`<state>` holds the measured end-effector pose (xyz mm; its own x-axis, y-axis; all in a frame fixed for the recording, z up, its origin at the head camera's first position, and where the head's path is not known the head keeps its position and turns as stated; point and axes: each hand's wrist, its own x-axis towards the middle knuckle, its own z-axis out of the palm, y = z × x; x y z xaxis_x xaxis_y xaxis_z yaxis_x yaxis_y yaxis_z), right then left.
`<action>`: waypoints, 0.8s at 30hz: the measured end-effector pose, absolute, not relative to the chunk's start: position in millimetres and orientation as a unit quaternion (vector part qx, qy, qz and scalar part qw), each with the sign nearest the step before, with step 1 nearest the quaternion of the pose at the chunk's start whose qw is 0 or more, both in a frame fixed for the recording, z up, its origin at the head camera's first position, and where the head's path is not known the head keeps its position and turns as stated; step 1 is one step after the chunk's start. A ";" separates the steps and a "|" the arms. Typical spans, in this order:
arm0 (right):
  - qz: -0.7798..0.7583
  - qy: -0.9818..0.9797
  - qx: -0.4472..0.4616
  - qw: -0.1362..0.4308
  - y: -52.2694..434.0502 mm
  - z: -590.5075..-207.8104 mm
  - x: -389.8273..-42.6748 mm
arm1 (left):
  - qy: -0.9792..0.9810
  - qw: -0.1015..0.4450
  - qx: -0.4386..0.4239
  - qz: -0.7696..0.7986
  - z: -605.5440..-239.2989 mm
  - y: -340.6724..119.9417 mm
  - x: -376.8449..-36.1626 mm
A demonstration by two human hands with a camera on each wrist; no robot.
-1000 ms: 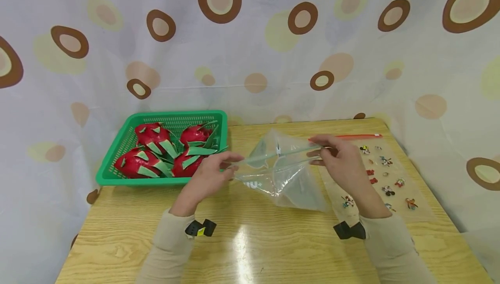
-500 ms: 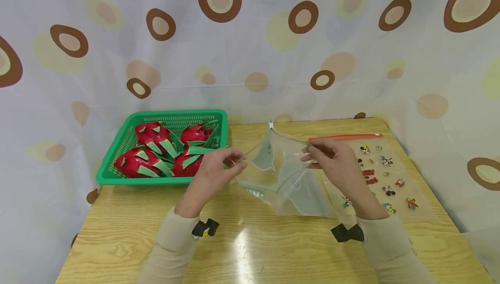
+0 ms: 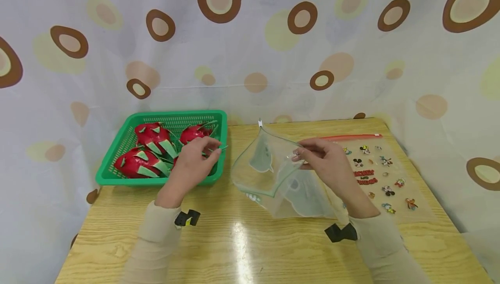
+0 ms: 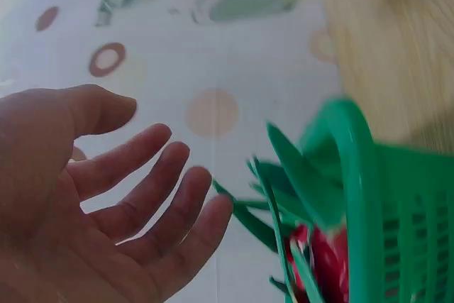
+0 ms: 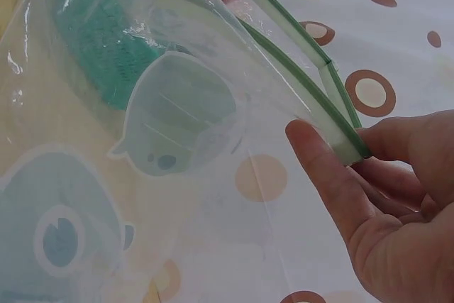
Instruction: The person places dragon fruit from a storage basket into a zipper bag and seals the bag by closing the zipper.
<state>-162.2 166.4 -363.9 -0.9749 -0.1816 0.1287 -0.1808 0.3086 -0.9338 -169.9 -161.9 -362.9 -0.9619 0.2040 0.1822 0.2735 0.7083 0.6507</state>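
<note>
**Left hand at the fruit basket, right hand holding the zip bag open**

Left hand (image 3: 193,162) is over the near right corner of the green basket (image 3: 117,151), fingers spread and relaxed, holding nothing; the left wrist view shows the open palm just beside green leaf tips and the basket rim (image 4: 355,175). It sits right above the nearest dragon fruit (image 3: 191,135), contact not clear. Two more red fruits (image 3: 136,164) lie further left in the basket.

Right hand (image 3: 324,162) pinches the green zip edge of the clear zip bag (image 3: 273,175); the right wrist view shows thumb and fingers (image 5: 326,168) clamped on the strip (image 5: 312,97). The bag's mouth gapes toward the basket and its bottom rests on the wooden table (image 3: 242,240), between basket and right hand. A second flat bag with cartoon prints and a red zip (image 3: 375,175) lies on the table behind the right hand.

Judged step: reaching for a fruit while the bag is held open. The next move calls for a full-hand grip round the fruit, clear of the floppy leaves, and a mouth kept wide and steady on one pinch only.
</note>
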 end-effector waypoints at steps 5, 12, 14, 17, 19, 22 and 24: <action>-0.573 0.812 -0.114 0.000 166.6 -363.8 -162.5 | -0.949 0.040 -0.109 -0.294 -366.6 -184.7 -178.5; -0.571 0.812 -0.117 0.000 168.5 -364.9 -162.5 | -0.968 -0.024 -0.087 -0.236 -374.8 -206.9 -185.4; -0.572 0.812 -0.116 0.001 168.8 -364.6 -162.6 | -0.969 -0.046 -0.086 -0.227 -376.3 -209.8 -186.7; -0.573 0.811 -0.115 0.004 168.8 -363.9 -162.7 | -0.967 -0.084 -0.088 -0.223 -378.0 -211.8 -190.2; -0.574 0.811 -0.115 0.006 168.6 -364.2 -163.1 | -0.966 -0.106 -0.091 -0.219 -379.0 -212.0 -193.1; -0.572 0.812 -0.118 0.006 168.7 -365.9 -163.5 | -0.965 -0.130 -0.100 -0.202 -381.2 -211.8 -197.7; -0.571 0.812 -0.119 0.006 169.2 -366.4 -163.2 | -0.966 -0.142 -0.101 -0.190 -382.2 -211.5 -200.1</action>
<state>-163.2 169.2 -366.4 -0.9717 -0.1997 0.1264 -0.1864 0.3186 -0.9294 -200.1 -211.5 -382.2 -0.9393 0.2491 -0.2360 0.1412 0.9074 0.3959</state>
